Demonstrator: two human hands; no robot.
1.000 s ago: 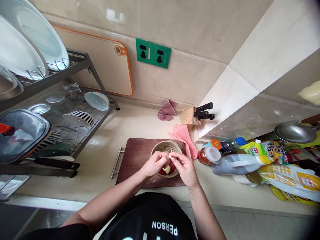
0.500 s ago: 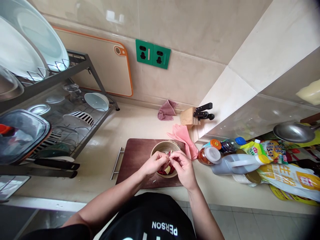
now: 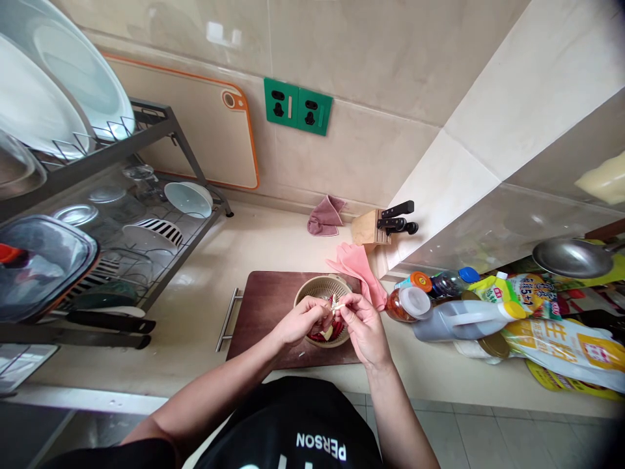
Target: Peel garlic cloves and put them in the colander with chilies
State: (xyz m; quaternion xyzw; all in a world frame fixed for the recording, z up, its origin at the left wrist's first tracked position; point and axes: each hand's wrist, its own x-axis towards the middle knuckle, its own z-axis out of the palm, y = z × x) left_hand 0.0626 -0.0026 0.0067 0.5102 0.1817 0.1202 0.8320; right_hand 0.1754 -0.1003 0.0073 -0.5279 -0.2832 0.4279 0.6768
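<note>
Both my hands meet over a beige strainer basket (image 3: 319, 287) that stands on a dark brown cutting board (image 3: 266, 306). My left hand (image 3: 299, 321) and my right hand (image 3: 362, 324) pinch a small pale garlic clove (image 3: 337, 305) between their fingertips, just above the basket. Red chili pieces (image 3: 319, 336) and another pale clove lie inside the basket, partly hidden by my fingers.
A dish rack (image 3: 105, 215) with plates and bowls fills the left. Pink gloves (image 3: 359, 267), a pink cloth (image 3: 325, 217) and a knife block (image 3: 381, 225) lie behind the board. Bottles, a jar (image 3: 405, 304) and packets crowd the right counter beside a pan (image 3: 573, 257).
My right hand has shifted slightly up and to the right, and the fingertips now pull at the clove a little higher above the basket. The left hand has barely moved.
</note>
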